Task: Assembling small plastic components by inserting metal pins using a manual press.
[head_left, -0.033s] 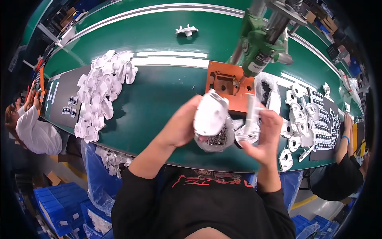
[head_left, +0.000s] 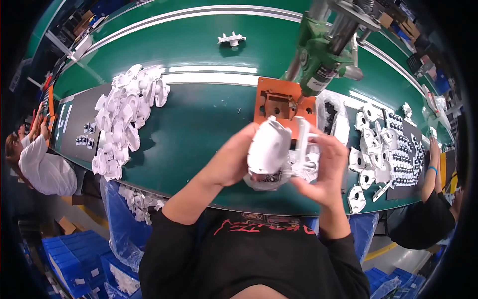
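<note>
My left hand (head_left: 233, 160) is closed round a white, rounded plastic shell (head_left: 268, 148), held up over the bench in front of me. In my right hand (head_left: 327, 169) the thumb and fingers grip a narrower white plastic piece (head_left: 301, 142), upright beside the shell. The two pieces are very close; whether they touch I cannot tell. Below them, partly hidden, lies a clear plastic bag (head_left: 264, 184) with small metal parts. Just beyond my hands is an orange fixture block (head_left: 262, 104) under a green press head (head_left: 318, 67).
White plastic parts are heaped on the left (head_left: 124, 112). More white parts (head_left: 368, 142) and rows of small black-and-white pieces (head_left: 406, 159) lie at right. One white part (head_left: 232, 39) rests on the far green surface. Co-workers sit at both sides; blue crates (head_left: 77, 261) stand below.
My right hand has brought the narrower piece left, up against or close to the shell. My left hand has tilted the shell slightly and moved it a little right.
</note>
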Tool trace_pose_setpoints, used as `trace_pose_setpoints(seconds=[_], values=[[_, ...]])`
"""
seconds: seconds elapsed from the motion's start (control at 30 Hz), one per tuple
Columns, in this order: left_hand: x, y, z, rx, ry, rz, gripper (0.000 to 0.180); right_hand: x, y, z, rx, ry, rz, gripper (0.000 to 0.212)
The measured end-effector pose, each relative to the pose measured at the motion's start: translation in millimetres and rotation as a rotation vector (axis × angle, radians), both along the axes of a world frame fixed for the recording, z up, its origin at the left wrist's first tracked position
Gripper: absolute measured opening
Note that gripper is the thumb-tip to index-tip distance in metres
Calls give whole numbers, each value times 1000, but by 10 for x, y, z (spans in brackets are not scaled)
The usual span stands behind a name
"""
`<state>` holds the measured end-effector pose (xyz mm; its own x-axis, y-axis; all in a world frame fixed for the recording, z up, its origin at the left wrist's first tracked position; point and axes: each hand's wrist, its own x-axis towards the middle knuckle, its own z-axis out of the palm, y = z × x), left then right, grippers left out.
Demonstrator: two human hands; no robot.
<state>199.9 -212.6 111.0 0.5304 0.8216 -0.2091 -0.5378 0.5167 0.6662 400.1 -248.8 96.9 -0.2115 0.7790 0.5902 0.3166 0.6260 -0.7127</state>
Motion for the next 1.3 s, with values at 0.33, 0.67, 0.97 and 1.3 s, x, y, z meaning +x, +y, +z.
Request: trace_pose_setpoints(seconds=[0.33, 0.67, 0.97, 1.3], values=[[143, -88, -178, 169, -2, -194, 34, -89, -62, 134, 29, 9, -9, 80], [228, -94, -193, -57, -126, -342, 35, 47, -43, 14, -35, 44, 114, 86], [264, -194, -244, -221, -276, -343, 35, 63, -28, -90, -214, 288, 211, 88], [136, -90, -258, 345, 231, -201, 35, 159, -128, 212, -184, -38, 167, 80]])
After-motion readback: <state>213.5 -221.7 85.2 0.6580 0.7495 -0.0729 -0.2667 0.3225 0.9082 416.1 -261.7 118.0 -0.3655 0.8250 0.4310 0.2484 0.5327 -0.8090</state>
